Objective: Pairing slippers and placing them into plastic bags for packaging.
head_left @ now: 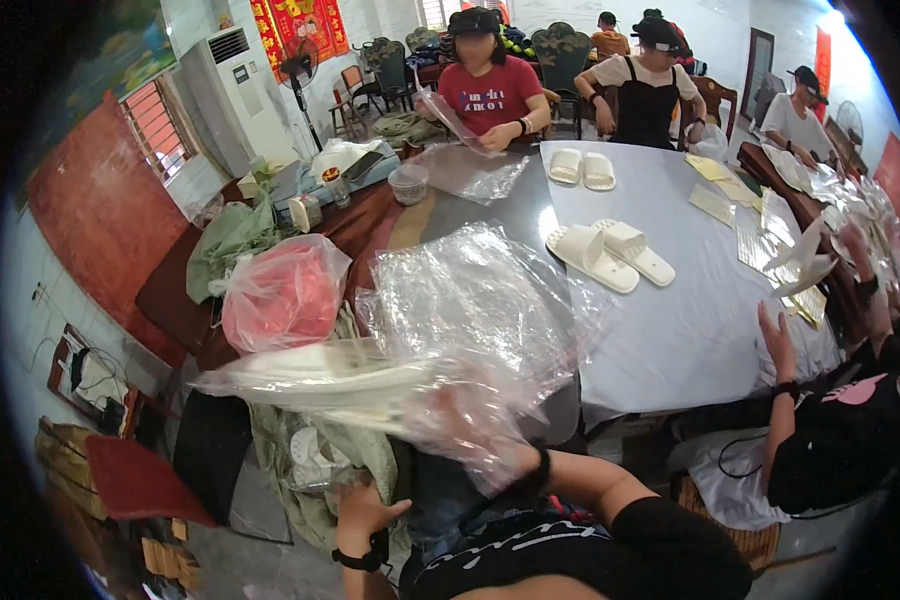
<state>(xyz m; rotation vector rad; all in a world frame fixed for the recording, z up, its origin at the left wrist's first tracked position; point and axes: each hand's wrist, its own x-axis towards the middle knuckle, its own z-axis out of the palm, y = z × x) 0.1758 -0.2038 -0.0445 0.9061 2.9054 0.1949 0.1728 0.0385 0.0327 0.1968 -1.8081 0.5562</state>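
Observation:
My right hand (460,420) is smeared by motion and partly covered by clear film. It grips a clear plastic bag (310,385) with something long and cream-white inside, stretched out to the left; I cannot make out what the contents are. Lower left, my left hand (365,510) has its thumb spread away from the fingers, beside an open greenish woven sack (370,460). Just past its fingertips a white item in clear plastic (315,460) lies in the sack. On the table ahead is a pile of flat clear plastic bags (460,290).
A red bundle in clear plastic (285,295) sits left of the pile. Two pairs of white slippers (610,255) rest on the pale tablecloth (670,350). A clear tub (408,185) stands farther back. Co-workers sit across the table and at right, where one person's hand (775,340) reaches in.

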